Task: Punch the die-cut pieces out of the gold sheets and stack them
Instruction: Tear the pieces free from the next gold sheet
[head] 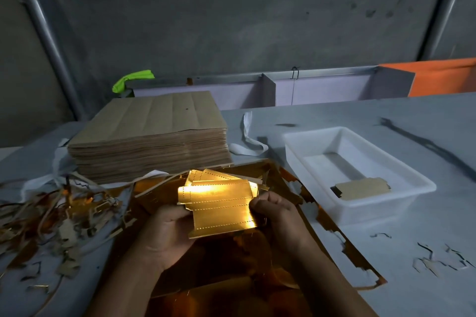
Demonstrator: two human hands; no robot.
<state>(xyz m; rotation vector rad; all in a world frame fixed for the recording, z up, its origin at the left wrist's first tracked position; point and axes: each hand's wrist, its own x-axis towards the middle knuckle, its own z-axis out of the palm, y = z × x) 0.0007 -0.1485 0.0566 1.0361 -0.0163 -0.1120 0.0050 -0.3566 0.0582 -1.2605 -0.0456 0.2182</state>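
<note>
On the grey table (386, 116) a white plastic tray (373, 210) stands at the right, a white strap (247, 150) lies just left of it, and behind, near the wall, are a bright green cloth (132, 80) and an orange sheet (443, 76).

Both hands are gripping a shiny gold piece (221, 203), left hand (164, 234) and right hand (275, 216) pinching opposite edges.

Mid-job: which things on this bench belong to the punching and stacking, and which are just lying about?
Job: gold pieces, held by left hand and right hand; gold sheet beneath; sheet stack; white tray holding one punched piece.
Lying about: scrap strips; white strap; green item; orange panel.
</note>
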